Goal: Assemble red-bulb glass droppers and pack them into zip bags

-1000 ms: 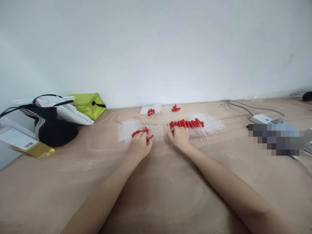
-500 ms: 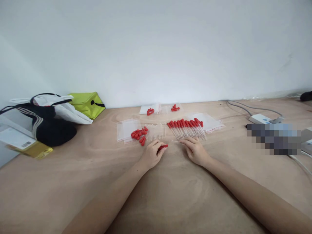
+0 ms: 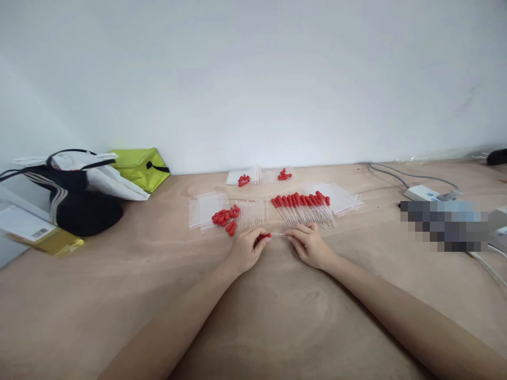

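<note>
My left hand [image 3: 247,249] pinches a red rubber dropper bulb [image 3: 263,237], its open end pointing right. In my right hand [image 3: 309,245] is a thin clear dropper tube [image 3: 278,234], held level between the fingertips. The tube's left end meets the bulb; how far it sits inside, I cannot tell. Just beyond my left hand lie several loose red bulbs [image 3: 225,215] and a row of bare tubes [image 3: 252,212]. Behind my right hand, several droppers with red bulbs fitted [image 3: 303,206] lie side by side.
Clear zip bags [image 3: 209,206] lie left of the loose bulbs, and more bags [image 3: 344,199] lie right of the fitted droppers. Small bulb piles [image 3: 284,174] are near the wall. A black cap [image 3: 87,211] and green bag [image 3: 138,169] stand left; a power strip [image 3: 422,193] lies right.
My right hand has moved left with the tube, bringing its end to the bulb. The gap between them has closed. My left hand has stayed nearly still.
</note>
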Available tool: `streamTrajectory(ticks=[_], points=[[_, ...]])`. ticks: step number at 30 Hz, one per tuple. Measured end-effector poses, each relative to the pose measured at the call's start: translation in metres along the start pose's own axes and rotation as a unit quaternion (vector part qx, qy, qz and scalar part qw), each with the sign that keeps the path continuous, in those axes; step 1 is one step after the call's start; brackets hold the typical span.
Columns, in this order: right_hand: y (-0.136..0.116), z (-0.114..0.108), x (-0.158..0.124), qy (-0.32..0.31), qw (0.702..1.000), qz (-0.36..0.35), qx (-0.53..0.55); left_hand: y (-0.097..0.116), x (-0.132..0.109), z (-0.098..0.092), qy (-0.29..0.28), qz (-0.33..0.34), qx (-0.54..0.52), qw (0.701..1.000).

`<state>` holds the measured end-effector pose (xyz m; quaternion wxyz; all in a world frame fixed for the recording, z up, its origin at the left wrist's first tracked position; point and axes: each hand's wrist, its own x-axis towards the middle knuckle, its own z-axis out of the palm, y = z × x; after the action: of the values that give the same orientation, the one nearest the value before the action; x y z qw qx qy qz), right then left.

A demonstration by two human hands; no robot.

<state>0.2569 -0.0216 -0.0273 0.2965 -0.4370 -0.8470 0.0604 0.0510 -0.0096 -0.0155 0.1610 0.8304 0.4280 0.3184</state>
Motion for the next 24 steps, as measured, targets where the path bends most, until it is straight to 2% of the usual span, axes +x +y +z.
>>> streamTrajectory(ticks=[7, 13, 24], points=[[0.0043, -0.0021, 0.0015, -0.029, 0.998, -0.001, 0.053, -0.0019, 0.0014, -0.0039, -0.038, 0.021, -0.062, 0.997], [0.0057, -0.0055, 0.0025, -0.050, 0.998, -0.020, 0.026, 0.0015, 0.0012, -0.0067, -0.085, 0.051, -0.069, 0.993], [-0.0030, -0.0038, 0.0018, -0.016, 1.000, -0.005, -0.017, -0.0008, 0.0011, -0.0061, -0.058, 0.049, -0.036, 0.996]])
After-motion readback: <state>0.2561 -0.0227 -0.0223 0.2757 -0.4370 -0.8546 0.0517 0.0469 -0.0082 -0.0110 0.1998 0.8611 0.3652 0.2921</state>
